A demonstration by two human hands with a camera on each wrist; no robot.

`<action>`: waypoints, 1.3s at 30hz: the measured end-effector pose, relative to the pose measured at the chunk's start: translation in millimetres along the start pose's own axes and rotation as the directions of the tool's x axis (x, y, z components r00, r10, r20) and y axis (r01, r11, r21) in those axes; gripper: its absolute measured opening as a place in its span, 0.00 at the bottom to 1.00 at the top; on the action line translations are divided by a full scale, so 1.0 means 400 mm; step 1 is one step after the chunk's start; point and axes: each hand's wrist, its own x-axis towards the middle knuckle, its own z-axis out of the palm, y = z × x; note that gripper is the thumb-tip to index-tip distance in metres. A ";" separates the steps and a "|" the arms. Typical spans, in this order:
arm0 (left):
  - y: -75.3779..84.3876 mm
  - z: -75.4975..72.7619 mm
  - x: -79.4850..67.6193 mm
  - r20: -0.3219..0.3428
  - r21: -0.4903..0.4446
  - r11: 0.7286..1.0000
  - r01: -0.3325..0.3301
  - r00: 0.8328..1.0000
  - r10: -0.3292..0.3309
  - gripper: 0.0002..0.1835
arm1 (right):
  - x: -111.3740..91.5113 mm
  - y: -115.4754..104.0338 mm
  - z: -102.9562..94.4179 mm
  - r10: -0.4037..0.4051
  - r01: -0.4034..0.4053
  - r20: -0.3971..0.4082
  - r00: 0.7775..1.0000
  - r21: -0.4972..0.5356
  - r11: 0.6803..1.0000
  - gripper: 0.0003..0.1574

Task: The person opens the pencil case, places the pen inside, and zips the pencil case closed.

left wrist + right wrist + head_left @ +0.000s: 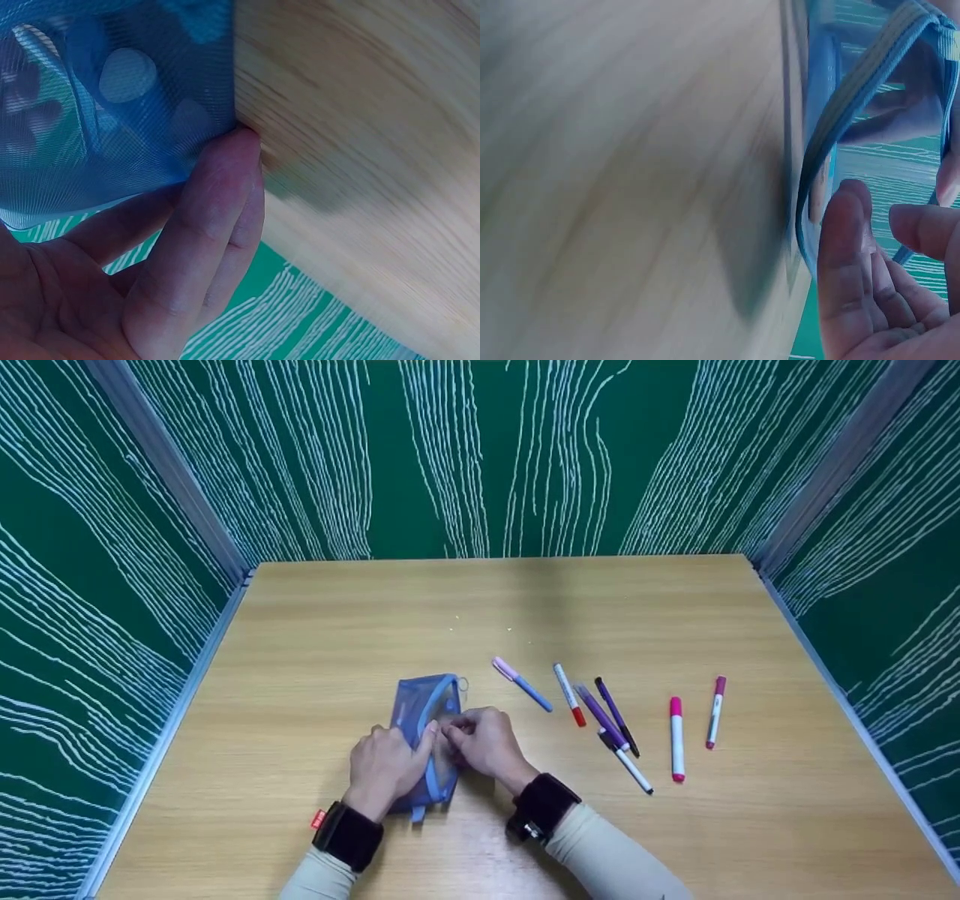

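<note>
A blue mesh zip pencil case (411,703) lies on the table with its zip undone. My left hand (386,765) grips its left side, the thumb at the rim of the mouth; the left wrist view shows the fingers (202,225) against the mesh. At the opening is my right hand (487,741), its fingers bent. In the right wrist view, the thumb and the fingers (841,251) stand apart beside the blue zip edge (862,86), with nothing showing between them. Pale shapes show dimly through the mesh.
Right of the case lie a pink-and-blue pen (523,684), a red-capped marker (568,690), purple pens (600,714), a black-capped marker (626,763) and two pink-capped markers (677,739). Green walls (555,457) with white lines enclose the wooden table (300,645).
</note>
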 end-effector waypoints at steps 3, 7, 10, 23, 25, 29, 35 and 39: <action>0.000 0.000 0.000 -0.020 -0.009 1.000 -0.005 1.000 0.005 0.41 | -0.002 0.008 -0.017 -0.074 0.071 -0.043 0.996 -0.076 0.995 0.07; 0.000 0.000 -0.001 -0.033 -0.013 1.000 -0.012 0.999 0.012 0.40 | -0.005 0.020 -0.039 -0.094 0.085 -0.073 0.993 -0.116 0.990 0.07; -0.001 -0.001 -0.001 -0.026 -0.013 1.000 -0.010 1.000 0.010 0.40 | -0.007 0.027 -0.054 -0.075 0.065 -0.073 0.995 -0.124 0.990 0.08; 0.000 -0.001 -0.001 -0.012 -0.013 1.000 -0.018 1.000 0.017 0.40 | -0.007 0.050 -0.112 0.013 -0.028 -0.107 0.994 -0.138 0.990 0.10; 0.000 -0.002 -0.001 -0.006 -0.012 1.000 -0.017 1.000 0.017 0.40 | -0.004 0.051 -0.121 0.019 -0.040 -0.125 0.992 -0.163 0.986 0.11; 0.001 -0.003 0.000 0.002 -0.016 1.000 -0.014 1.000 0.014 0.40 | 0.005 0.054 -0.138 0.023 -0.061 -0.161 0.987 -0.229 0.972 0.12; 0.003 -0.003 0.001 0.003 -0.018 1.000 -0.006 1.000 0.006 0.40 | 0.019 0.061 -0.162 -0.031 -0.041 -0.203 0.979 -0.344 0.938 0.13; 0.003 -0.002 0.001 0.013 -0.019 1.000 0.004 1.000 -0.004 0.41 | 0.028 0.069 -0.174 -0.040 -0.036 -0.202 0.979 -0.360 0.932 0.14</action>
